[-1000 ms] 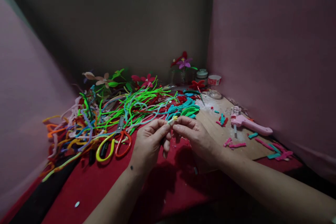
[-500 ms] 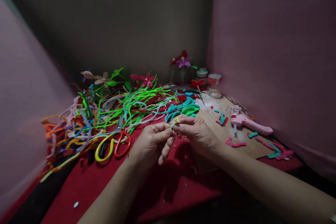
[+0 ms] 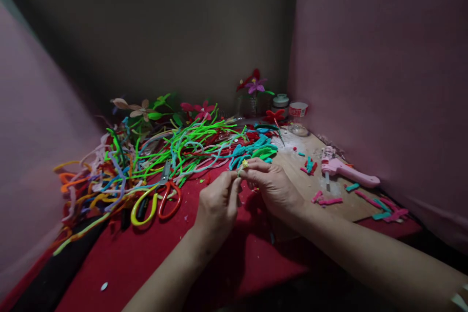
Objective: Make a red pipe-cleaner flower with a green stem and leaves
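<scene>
Between my fingertips is a small bunch of yellow flower stamens [image 3: 244, 163] with a short greenish stem below it. My left hand [image 3: 221, 200] is closed in a pinch at the stem's lower part, its fingers curled. From the other side, my right hand [image 3: 272, 183] pinches the bunch just under its yellow tips. Both hands are over the red cloth [image 3: 168, 253], their fingertips almost touching. Left of them lie scissors [image 3: 155, 200] with one yellow and one red handle. Just beyond the fingers are teal and green pipe-cleaner petals [image 3: 261, 151].
A tangled heap of coloured pipe cleaners [image 3: 183, 144] covers the back left. On the right, a pink glue gun [image 3: 349, 173] rests on a brown board [image 3: 314, 151] among pipe-cleaner scraps. Finished flowers [image 3: 256, 86], a jar [image 3: 280, 103] and a clear cup [image 3: 299, 117] stand behind.
My left hand has turned, its loose lower fingers now curled in and its knuckles facing up. The stamens moved slightly up; my right hand stays nearly in place.
</scene>
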Action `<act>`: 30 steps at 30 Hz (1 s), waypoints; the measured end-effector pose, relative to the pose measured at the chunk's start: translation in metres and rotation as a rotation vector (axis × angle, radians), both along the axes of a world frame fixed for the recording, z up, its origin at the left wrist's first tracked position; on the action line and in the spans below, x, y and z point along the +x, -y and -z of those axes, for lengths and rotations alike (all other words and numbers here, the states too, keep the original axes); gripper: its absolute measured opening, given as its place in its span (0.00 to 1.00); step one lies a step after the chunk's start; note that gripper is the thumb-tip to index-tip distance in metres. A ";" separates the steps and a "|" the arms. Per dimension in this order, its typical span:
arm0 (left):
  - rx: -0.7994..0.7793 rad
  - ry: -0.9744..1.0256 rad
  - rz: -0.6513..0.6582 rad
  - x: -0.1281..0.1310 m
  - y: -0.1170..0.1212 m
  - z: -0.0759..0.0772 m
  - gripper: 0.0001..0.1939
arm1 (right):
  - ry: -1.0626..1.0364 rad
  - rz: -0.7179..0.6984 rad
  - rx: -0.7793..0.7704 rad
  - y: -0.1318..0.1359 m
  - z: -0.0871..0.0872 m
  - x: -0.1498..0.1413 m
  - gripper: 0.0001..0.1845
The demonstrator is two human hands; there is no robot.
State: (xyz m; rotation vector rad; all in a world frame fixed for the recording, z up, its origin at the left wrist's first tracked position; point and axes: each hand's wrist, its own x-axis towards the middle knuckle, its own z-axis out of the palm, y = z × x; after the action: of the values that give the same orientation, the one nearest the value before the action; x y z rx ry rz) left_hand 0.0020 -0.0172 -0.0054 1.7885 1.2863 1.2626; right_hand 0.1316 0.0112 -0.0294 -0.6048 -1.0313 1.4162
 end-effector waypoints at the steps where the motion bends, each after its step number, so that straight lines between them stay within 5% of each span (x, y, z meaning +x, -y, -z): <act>1: 0.043 -0.036 -0.021 0.000 0.001 0.001 0.07 | 0.012 0.015 0.005 0.000 0.000 0.000 0.02; 8: -0.454 0.323 0.242 -0.005 0.000 -0.011 0.11 | 0.008 -0.187 -0.002 0.001 -0.007 0.008 0.04; 15: -0.660 0.605 0.464 -0.012 -0.004 -0.011 0.08 | -0.030 -0.364 -0.017 0.002 -0.020 0.012 0.02; 19: -0.609 0.528 0.416 -0.009 -0.006 -0.009 0.10 | -0.036 -0.244 -0.020 0.001 -0.014 0.009 0.01; 25: -0.040 0.056 -0.007 0.000 -0.001 0.000 0.06 | -0.024 -0.042 -0.091 0.003 -0.006 0.001 0.02; 27: -0.040 0.069 0.008 -0.001 0.000 0.000 0.06 | -0.014 -0.049 -0.083 0.005 -0.009 0.000 0.03; 30: -0.275 0.285 0.164 -0.005 -0.001 -0.005 0.08 | -0.033 -0.180 -0.093 0.006 -0.014 0.001 0.04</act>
State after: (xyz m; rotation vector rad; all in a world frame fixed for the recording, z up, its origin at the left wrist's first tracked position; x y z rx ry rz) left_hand -0.0030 -0.0166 -0.0004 1.4317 1.0721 1.1396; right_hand 0.1328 0.0052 -0.0149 -0.5652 -1.0180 1.6338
